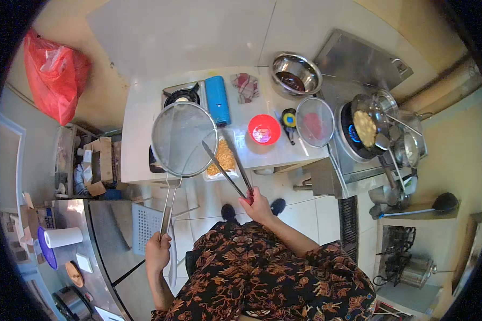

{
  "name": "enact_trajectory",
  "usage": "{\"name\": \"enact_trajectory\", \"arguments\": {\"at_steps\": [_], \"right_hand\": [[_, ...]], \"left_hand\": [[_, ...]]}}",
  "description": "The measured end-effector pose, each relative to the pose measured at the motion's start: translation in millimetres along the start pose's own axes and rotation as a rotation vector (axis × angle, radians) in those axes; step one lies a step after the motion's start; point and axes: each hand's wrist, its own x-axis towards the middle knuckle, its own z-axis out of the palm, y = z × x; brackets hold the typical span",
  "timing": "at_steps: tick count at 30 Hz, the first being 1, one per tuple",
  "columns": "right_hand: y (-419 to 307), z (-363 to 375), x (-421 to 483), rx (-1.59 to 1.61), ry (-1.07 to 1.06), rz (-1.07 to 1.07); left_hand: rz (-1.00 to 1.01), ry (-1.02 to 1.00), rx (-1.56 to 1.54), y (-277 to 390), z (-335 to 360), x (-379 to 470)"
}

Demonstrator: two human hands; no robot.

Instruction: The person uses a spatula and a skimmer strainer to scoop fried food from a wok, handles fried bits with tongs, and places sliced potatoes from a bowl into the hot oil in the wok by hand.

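Note:
My left hand (158, 250) is closed around the handle of a large round wire-mesh strainer (184, 138), held over the front left of the counter. In my right hand (258, 205) are metal tongs (229, 168), their arms apart and pointing up beside the strainer. Beneath the tongs sits a container of golden fried food (221, 158), partly hidden by the strainer and tongs. A red plastic bowl (264, 129) stands to its right. Further right, a second mesh strainer (315, 121) lies near the stove. Pale yellow food (364, 128) is in a wok over a blue flame.
A portable gas stove (215, 100), a checked cloth (246, 87) and a steel bowl with dark contents (296, 76) stand along the back of the counter (138, 148). The wok's handle (387, 172) juts forward at right. A perforated plastic basket (142, 228) stands at left.

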Motion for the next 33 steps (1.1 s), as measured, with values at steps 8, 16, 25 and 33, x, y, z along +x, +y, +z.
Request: {"name": "enact_trajectory", "arguments": {"at_steps": [8, 16, 25, 33], "right_hand": [[-20.7, -84.4, 50.2, 0.392, 0.178, 0.274], [24.0, -223.5, 187.5, 0.091, 0.278, 0.095], [38.7, -265.5, 357.8, -0.612, 0.066, 0.365], [69.3, -280.1, 361.0, -0.575, 0.023, 0.231]], "left_hand": [[-0.164, -0.186, -0.522, 43.7, 11.0, 16.4], [-0.124, -0.239, -0.697, 120.7, 56.9, 52.1], [0.002, -0.380, -0.748, 302.7, 151.5, 110.9], [0.033, -0.401, -0.629, 387.6, 230.5, 160.0]]}}
